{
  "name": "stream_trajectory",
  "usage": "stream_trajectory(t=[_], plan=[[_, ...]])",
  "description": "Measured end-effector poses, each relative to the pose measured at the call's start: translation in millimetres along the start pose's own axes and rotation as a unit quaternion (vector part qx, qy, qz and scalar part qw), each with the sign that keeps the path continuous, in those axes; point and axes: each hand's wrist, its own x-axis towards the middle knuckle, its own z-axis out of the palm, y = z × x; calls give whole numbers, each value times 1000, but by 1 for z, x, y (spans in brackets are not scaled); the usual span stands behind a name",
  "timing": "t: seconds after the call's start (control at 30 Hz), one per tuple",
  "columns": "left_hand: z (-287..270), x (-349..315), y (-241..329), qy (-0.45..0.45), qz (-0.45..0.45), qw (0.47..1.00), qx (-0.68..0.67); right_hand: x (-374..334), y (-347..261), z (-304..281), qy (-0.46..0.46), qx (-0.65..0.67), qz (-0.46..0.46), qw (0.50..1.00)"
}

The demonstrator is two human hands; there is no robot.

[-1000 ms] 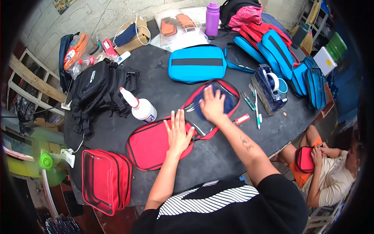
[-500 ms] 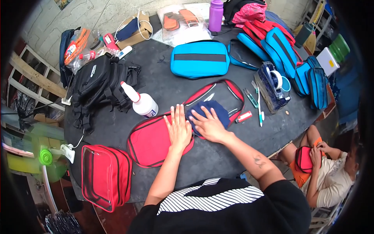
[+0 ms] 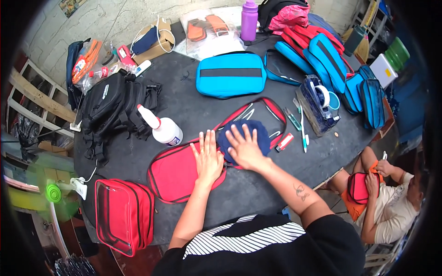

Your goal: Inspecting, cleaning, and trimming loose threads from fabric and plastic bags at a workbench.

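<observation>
An unzipped red bag lies spread flat on the dark table, its red panel [image 3: 175,172] to the left and its clear window panel [image 3: 272,114] to the right. My left hand [image 3: 208,161] rests flat on the red panel near the fold, fingers stretched out. With fingers spread, my right hand [image 3: 246,149] presses on a crumpled, roundish navy cloth [image 3: 261,131], which covers part of the window panel. The two hands are side by side, almost touching. Behind the red panel stands a white bottle [image 3: 166,132] with a red-tipped nozzle.
A red bag [image 3: 124,214] stands near left, beyond it a black backpack [image 3: 108,99]. A blue bag [image 3: 230,76] lies ahead; more blue bags [image 3: 324,62] are far right. Snips [image 3: 293,119], a toothbrush [image 3: 303,133] and a tape dispenser [image 3: 311,117] lie right. A co-worker [image 3: 391,198] sits at right holding a red bag.
The navy cloth looks flatter and rounder under my right hand, which has shifted slightly over it. My left hand stays on the red panel. The co-worker's far hand has risen off the bag.
</observation>
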Motion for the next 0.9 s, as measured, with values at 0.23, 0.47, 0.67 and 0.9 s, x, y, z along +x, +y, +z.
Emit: stream_trajectory(t=[0.23,0.47,0.67,0.9], plan=[[-3,1,8,2,30,1000,8,56,45,-8,110,-70,267,955],[5,2,-1,10,10,1000,20,-41,4,-27,-73,138,-102,982],[-7,2,2,3,11,1000,-4,-85,85,-78,27,-59,-102,993],[-59,-33,99,49,143,980,-129,-83,34,-178,-15,-24,-130,991]])
